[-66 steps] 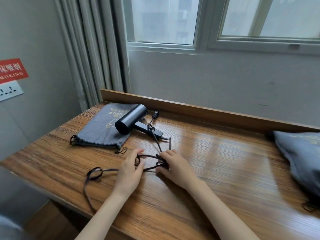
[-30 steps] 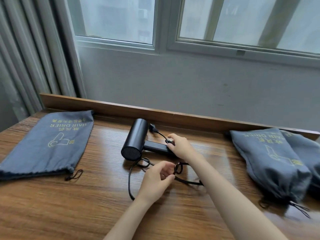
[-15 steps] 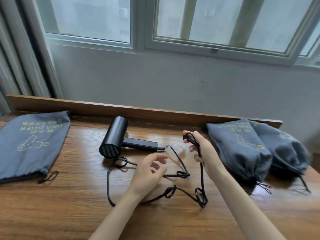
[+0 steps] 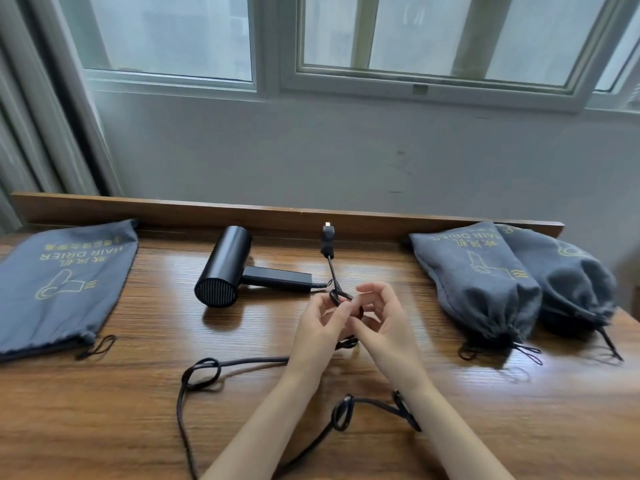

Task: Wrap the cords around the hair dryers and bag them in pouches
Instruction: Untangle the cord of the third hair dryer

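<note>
I am working on the cord [image 4: 242, 361] of the black hair dryer [image 4: 223, 268]. The dryer is lying on its side on the wooden table [image 4: 104, 427], toward the far edge, with its handle pointing right. The cord is not wrapped yet. It is running from the end of the handle into my hands, then trailing in a long bend over the near part of the table, with several small knots in it. The plug [image 4: 327, 237] is sticking out on the far side of my fingers; I cannot tell if it is touching the table.

My left hand [image 4: 317, 327] is pinching a small loop of the cord between thumb and fingertip. My right hand [image 4: 384, 323] is meeting it. Its thumb and one finger seem to be pinching the cord just beside that loop, while its other fingers are spreading loosely.

I judge that I am loosening a knot, which is preparing for the wrapping step. The next move is calling for a gentle pull to open this loop without tightening it, and then the same for the nearer knots. The empty pouch [image 4: 65, 282] is lying flat at the far left, and two filled pouches [image 4: 478, 282] are resting at the far right.
</note>
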{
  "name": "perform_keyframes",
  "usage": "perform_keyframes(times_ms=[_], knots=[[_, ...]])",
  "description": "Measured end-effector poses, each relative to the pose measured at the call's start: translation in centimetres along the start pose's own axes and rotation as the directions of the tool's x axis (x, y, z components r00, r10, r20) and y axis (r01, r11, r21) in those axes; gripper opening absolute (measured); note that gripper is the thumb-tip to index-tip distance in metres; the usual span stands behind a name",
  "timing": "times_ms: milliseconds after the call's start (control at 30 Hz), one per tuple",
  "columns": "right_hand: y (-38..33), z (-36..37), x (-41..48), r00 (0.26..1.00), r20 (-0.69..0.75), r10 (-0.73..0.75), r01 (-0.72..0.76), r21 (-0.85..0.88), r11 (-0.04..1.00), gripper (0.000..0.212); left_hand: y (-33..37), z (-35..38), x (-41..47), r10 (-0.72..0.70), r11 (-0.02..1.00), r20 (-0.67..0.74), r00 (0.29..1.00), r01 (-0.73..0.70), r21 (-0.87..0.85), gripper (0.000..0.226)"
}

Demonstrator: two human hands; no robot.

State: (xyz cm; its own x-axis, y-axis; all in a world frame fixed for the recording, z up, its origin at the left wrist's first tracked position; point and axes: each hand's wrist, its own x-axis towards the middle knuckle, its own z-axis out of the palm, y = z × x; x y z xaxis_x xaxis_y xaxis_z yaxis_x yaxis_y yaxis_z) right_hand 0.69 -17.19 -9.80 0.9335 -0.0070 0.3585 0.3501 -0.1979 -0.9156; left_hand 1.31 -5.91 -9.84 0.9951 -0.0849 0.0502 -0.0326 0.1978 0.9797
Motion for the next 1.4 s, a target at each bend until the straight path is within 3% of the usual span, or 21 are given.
perform_keyframes(times_ms=[167,267,400,567,700,800,933,1067,1200,1400], knots=[[0.4,0.1,0.0,1.000,-0.011,-0.005,0.005,0.020,1.000,0.039,0.0,-0.2,0.0,0.030,0.993,0.029,0.999,-0.027,-0.112,0.015],[0.5,-0.1,0.1,0.999,0.045,0.019,-0.021,0.042,0.999,0.037,-0.1,-0.4,0.2,-0.020,0.970,0.044,0.999,0.030,-0.241,0.028],[-0.1,0.2,-0.5,0.994,0.105,0.015,-0.018,0.028,0.999,0.028,-0.4,-0.6,0.4,-0.106,0.926,0.065,0.992,0.122,-0.357,0.026],[0.5,-1.0,1.1,0.961,-0.224,0.162,-0.134,0.132,0.982,0.019,-0.2,-1.1,1.0,-0.093,0.966,0.153,0.984,0.126,-0.225,0.022],[0.9,-1.6,4.1,0.914,-0.092,0.396,-0.308,0.481,0.821,0.045,-0.1,-1.2,1.1,-0.127,0.980,0.250,0.960,0.161,-0.119,0.027],[0.9,-1.5,4.8,0.897,-0.029,0.441,-0.333,0.612,0.718,0.045,-0.1,-1.1,0.9,-0.135,0.990,0.288,0.948,0.143,-0.008,0.030],[1.1,-1.7,4.1,0.940,-0.068,0.335,-0.262,0.489,0.832,0.016,-0.2,-1.1,1.0,-0.083,0.996,0.106,0.991,0.087,-0.032,0.021],[1.3,-1.3,2.9,0.982,-0.026,0.185,-0.176,0.195,0.965,0.012,-0.2,-2.0,1.5,-0.073,0.981,-0.094,0.993,0.054,-0.187,0.024],[1.1,-0.3,2.2,0.995,-0.074,0.063,-0.062,0.020,0.998,0.020,-0.2,-2.5,1.4,-0.155,0.917,-0.090,0.984,0.109,-0.383,0.014],[1.0,0.2,1.8,0.994,-0.088,-0.069,0.050,-0.203,0.978,0.030,0.0,-3.1,1.8,-0.237,0.854,-0.073,0.969,0.171,-0.491,0.008]])
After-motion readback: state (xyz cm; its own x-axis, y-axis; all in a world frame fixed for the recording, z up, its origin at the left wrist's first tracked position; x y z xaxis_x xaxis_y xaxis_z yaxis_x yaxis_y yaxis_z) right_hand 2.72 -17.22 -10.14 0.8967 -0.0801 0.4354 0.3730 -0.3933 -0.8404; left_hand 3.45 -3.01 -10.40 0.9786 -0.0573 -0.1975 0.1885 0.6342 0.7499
